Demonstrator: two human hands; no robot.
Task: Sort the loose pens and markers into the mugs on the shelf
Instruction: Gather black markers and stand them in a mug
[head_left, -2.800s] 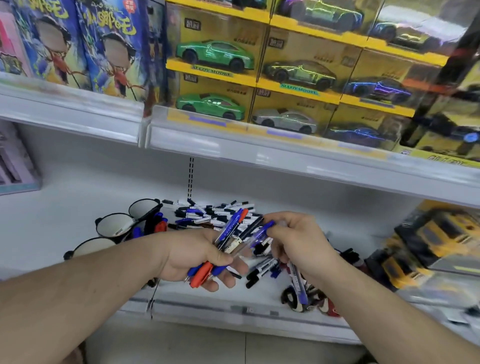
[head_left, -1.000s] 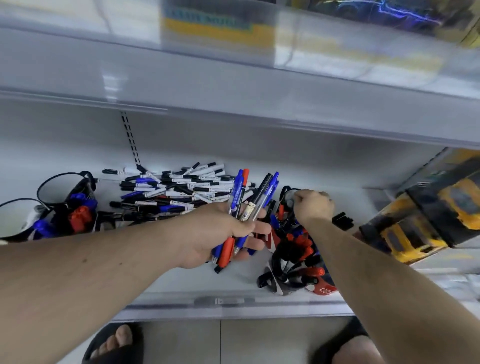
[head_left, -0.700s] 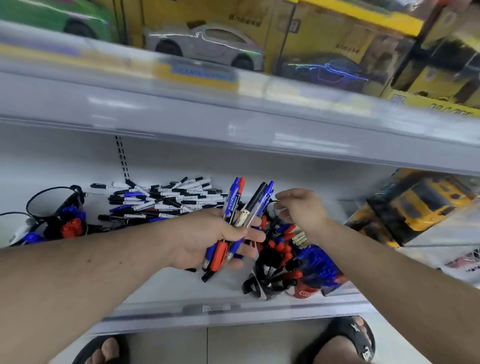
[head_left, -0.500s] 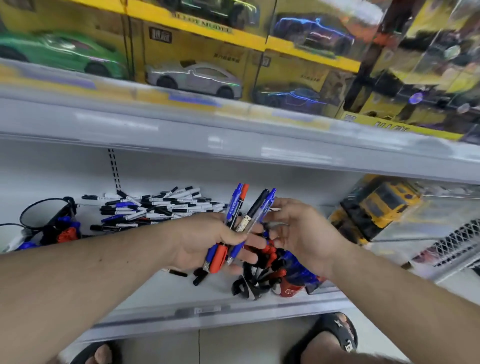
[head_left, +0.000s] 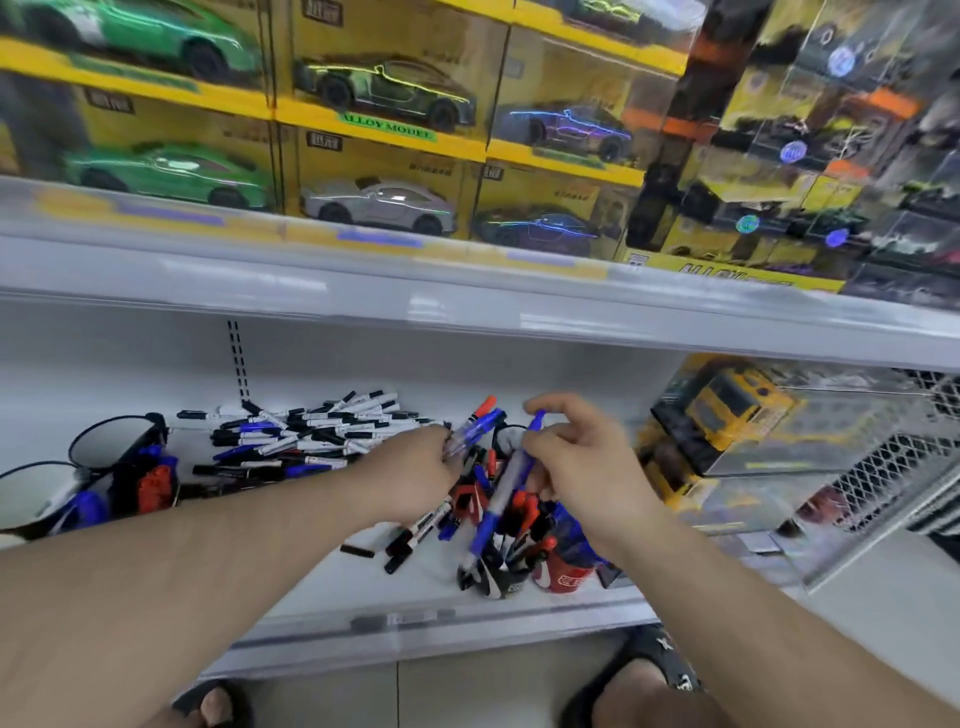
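Markers, slim white barrels with black and blue caps, are lying heaped on the smooth white shelf, just behind the left hand. That hand is curling round a bundle of pens with glossy blue and red ends. To its right, the right hand is pinching one blue pen, translucent-bodied, slanting down toward the crowded red mug and black mug. Round black-rimmed mugs are sitting far left of the heap. Boxed toy cars are lining the upper shelf.
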